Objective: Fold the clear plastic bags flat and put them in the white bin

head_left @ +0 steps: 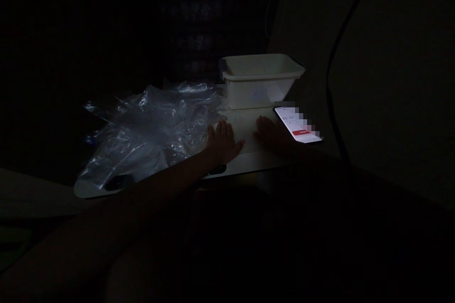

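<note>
My left hand [222,143] lies flat on the pale tabletop [245,163], fingers stretched out, just at the right edge of a heap of clear plastic bags [152,120]. Across from it, my right hand [269,133] rests on the same top in deep shadow, its fingers pointing away from me and apart from the thumb. Neither hand holds anything. Close beyond the right hand, a phone [297,125] with a lit white screen and a red button shows a timer. Behind both hands stands a white plastic bin [258,90] with grey handles.
The room is very dark. A dark cable [329,85] hangs along the wall at the right. The table's rounded front left corner [83,190] shows under the plastic. Dark oval cutouts or objects near the front edge are hard to make out.
</note>
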Available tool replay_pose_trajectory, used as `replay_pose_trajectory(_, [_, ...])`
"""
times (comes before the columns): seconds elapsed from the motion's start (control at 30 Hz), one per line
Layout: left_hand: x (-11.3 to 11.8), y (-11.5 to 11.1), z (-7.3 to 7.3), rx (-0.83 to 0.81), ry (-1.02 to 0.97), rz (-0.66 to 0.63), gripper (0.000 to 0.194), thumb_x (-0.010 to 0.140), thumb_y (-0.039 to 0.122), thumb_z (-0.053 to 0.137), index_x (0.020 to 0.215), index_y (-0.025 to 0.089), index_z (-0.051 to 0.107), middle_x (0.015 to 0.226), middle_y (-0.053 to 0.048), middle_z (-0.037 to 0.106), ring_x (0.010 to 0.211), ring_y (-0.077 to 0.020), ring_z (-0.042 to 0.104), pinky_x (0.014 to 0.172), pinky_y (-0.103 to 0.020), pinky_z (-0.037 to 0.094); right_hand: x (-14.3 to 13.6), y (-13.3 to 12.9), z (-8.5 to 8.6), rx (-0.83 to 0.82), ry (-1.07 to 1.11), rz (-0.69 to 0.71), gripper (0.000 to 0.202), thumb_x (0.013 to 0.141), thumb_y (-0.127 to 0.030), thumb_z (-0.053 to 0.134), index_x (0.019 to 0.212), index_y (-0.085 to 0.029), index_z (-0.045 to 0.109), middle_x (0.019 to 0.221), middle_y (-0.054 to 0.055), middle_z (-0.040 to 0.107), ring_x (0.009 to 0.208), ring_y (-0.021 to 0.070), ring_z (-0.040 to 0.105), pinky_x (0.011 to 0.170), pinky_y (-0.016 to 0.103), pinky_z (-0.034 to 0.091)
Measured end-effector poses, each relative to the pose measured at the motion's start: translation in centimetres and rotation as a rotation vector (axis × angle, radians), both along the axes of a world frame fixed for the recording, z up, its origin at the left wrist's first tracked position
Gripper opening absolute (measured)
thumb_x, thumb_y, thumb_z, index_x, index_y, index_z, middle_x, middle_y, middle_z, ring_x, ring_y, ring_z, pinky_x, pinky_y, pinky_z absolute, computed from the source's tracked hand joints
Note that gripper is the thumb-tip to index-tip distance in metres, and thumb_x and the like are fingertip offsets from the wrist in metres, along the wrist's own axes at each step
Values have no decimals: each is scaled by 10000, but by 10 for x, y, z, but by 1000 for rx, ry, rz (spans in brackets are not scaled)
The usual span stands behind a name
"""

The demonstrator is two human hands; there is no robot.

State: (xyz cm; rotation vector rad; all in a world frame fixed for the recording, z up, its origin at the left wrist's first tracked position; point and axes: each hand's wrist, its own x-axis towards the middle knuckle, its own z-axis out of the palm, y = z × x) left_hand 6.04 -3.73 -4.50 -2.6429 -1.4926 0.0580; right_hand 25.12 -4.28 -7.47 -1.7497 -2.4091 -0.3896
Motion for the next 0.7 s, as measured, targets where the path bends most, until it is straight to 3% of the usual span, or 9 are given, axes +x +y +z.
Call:
replay_pose_trajectory(0.23, [0, 0, 0, -2, 12, -2, 699, 815, 504, 80, 1280, -3, 206, 1349, -218, 187, 1253, -296, 123, 962, -492, 145, -6, -6, 10, -58, -22, -53, 558, 851, -388, 153, 1238, -24, 323, 1322, 181, 298, 1225, 254, 241, 944, 443, 263])
replay_pose_trajectory(0.7, [-1, 1, -2, 15, -23, -5, 704, 812, 514, 86, 1278, 1, 210, 1347, -210, 203, 1252, -294, 126, 962, -489, 148, -6, -3, 10, -96, 38, -78, 546, 843, -403, 168, 1242, -71, 337, 1321, 159, 311, 1223, 257, 249, 949, 481, 248])
